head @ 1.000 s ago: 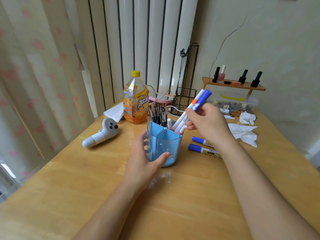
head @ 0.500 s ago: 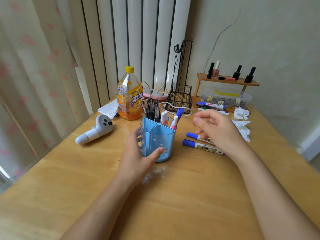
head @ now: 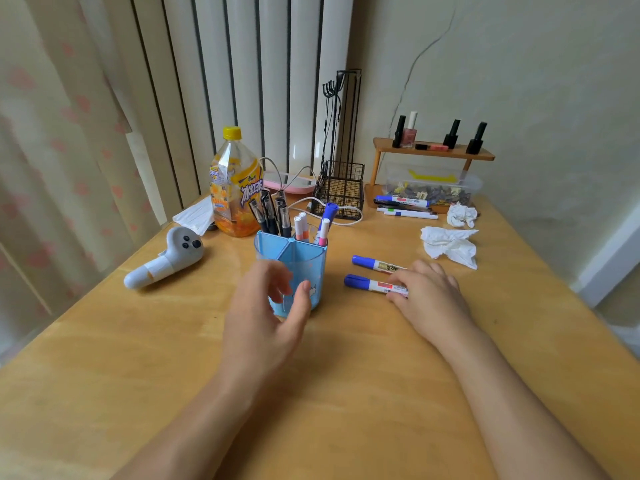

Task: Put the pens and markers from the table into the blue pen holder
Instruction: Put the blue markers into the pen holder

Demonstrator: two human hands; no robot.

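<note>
The blue pen holder point(head: 292, 268) stands mid-table with black pens point(head: 273, 214), orange-banded white markers point(head: 300, 230) and a blue-capped marker point(head: 329, 212) upright in it. My left hand point(head: 266, 317) curves just in front of the holder, fingers apart and blurred, thumb over its front wall. Two blue-capped markers lie to the holder's right: the far one point(head: 372, 264) and the near one point(head: 365, 283). My right hand point(head: 427, 296) lies over their right ends, with thumb and fingertips pinching the near one. Several more markers point(head: 401, 201) lie at the back right.
An orange drink bottle point(head: 235, 188) and a black wire basket point(head: 341, 188) stand behind the holder. A white seal-shaped gadget point(head: 166, 261) lies left. Crumpled tissues point(head: 450, 244) lie right of the markers. A wooden shelf point(head: 433, 153) with nail polish stands over a clear box point(head: 429, 187).
My right hand dropped its markers into the holder, then went down to the two blue-capped markers on the table. My left hand loosened its hold on the pen holder.
</note>
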